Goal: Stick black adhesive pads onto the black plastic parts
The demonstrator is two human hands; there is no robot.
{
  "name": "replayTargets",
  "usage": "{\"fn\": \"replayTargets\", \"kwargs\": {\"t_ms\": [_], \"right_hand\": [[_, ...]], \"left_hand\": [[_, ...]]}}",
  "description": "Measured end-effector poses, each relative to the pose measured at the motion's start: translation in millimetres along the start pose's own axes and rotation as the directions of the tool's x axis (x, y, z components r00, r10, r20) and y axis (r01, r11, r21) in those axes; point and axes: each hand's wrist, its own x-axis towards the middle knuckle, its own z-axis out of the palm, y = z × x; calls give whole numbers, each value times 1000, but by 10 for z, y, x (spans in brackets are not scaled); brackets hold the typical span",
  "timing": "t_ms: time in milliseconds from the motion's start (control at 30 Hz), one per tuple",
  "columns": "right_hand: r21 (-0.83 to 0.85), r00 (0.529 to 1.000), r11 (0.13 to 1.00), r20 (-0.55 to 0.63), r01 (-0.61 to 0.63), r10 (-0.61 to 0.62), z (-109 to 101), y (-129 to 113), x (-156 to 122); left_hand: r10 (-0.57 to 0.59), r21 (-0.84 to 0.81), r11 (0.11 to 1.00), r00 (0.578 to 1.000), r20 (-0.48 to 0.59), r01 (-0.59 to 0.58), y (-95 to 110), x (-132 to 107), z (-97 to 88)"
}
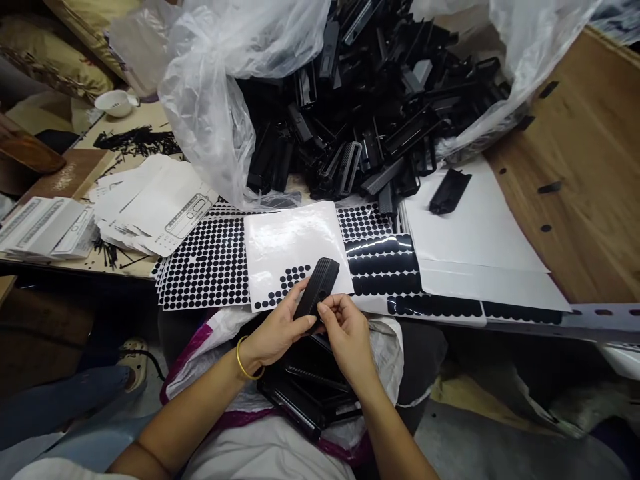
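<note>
My left hand [280, 327], with a yellow bangle at its wrist, grips a long black plastic part [319, 287] with a ribbed, carbon-like face, tilted up to the right. A small dark round spot shows on that face. My right hand [349, 330] is pinched against the part's lower right edge; whatever lies between thumb and finger is hidden. Just beyond is a white backing sheet [295, 240] with black round stickers left along its lower edge. Below my hands, several black plastic parts [305, 393] lie in a white bag [387, 347] on my lap.
A clear plastic bag [205, 100] spills a heap of black parts [350, 133] over the table's back. Sheets of black dot stickers [205, 267] line the front. White cards [155, 200] lie left, white sheets [470, 233] and one loose black part [450, 191] right.
</note>
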Motion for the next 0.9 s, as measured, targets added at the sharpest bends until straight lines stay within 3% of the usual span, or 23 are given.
{"fn": "replayTargets", "kwargs": {"t_ms": [333,567,667,767,900], "right_hand": [[-163,993,981,-43,101,-110,23,-23,-24],[-191,990,975,-50,117,-128,23,-59,-13],[-188,989,974,-58,125,-138,26,-56,-2],[-197,987,972,-63,131,-146,26,-52,4],[-203,987,971,-61,131,-146,22,-54,7]], "left_hand": [[24,84,996,999,27,-26,3,6,-37],[-61,-86,994,990,124,72,50,6,-114],[-90,-131,986,993,82,100,62,21,-95],[-115,-76,990,993,28,117,59,34,-68],[-84,-24,996,996,32,84,36,47,-65]]}}
